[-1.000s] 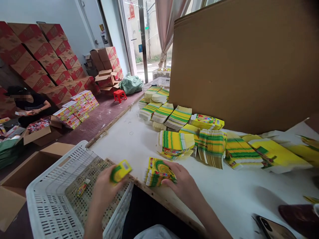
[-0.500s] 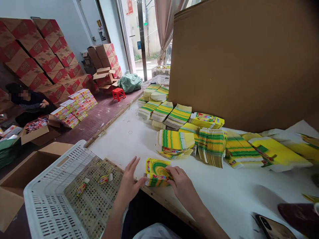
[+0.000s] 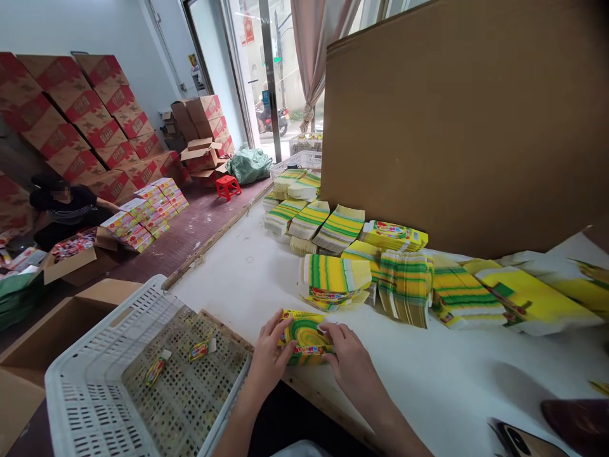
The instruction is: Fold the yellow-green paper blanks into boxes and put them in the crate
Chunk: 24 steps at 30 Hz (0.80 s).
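Note:
A small stack of flat yellow-and-green carton blanks (image 3: 304, 336) lies at the near edge of the white table (image 3: 247, 279). My left hand (image 3: 267, 362) grips the stack's left end with curled fingers. My right hand (image 3: 349, 362) pinches its right end, fingertips on the top blank. To the left stands a white plastic crate (image 3: 95, 355) with two small folded yellow boxes (image 3: 200, 349) on its mesh floor.
Many fanned stacks of the same blanks (image 3: 404, 273) cover the table's middle, before a big upright cardboard sheet (image 3: 466, 127). A phone (image 3: 518, 441) lies at the near right. An open brown carton (image 3: 57, 324) sits left. A seated person (image 3: 66, 206) works among red cartons.
My left hand dropped a folded yellow box into the crate, then swung back to the stack. Both hands now hold the stack, which one second ago only the right hand touched.

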Each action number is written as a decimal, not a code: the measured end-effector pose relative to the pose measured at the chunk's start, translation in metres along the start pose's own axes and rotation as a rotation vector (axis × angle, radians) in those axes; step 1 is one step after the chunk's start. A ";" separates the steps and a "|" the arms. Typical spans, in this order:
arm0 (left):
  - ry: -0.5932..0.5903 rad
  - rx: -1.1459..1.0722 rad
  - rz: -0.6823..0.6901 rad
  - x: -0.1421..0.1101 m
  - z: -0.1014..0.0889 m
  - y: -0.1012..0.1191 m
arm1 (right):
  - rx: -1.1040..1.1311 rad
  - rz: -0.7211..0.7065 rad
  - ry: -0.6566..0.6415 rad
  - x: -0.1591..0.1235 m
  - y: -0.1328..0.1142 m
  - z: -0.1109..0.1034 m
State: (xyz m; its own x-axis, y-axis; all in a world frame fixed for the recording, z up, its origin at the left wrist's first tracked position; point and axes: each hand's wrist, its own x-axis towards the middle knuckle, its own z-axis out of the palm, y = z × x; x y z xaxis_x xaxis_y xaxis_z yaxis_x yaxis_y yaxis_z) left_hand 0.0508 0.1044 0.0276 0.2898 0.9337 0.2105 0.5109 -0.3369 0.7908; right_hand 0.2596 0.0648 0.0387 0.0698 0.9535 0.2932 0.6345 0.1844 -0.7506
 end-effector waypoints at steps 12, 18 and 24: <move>0.308 -1.389 -0.149 -0.006 0.007 0.071 | 0.802 0.187 -0.258 0.001 -0.062 -0.009; 0.462 -1.404 -0.013 0.012 -0.011 0.090 | 1.045 0.136 -0.394 -0.010 -0.066 0.002; 0.372 -1.070 0.049 -0.003 -0.003 0.076 | 0.910 0.155 -0.366 -0.006 -0.059 0.007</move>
State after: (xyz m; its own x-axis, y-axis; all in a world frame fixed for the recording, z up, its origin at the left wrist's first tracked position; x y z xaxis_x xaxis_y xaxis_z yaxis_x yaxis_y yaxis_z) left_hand 0.0863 0.0763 0.0889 -0.0596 0.9605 0.2717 -0.5009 -0.2642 0.8242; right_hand 0.2168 0.0497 0.0771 -0.2372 0.9691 0.0673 -0.2051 0.0178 -0.9786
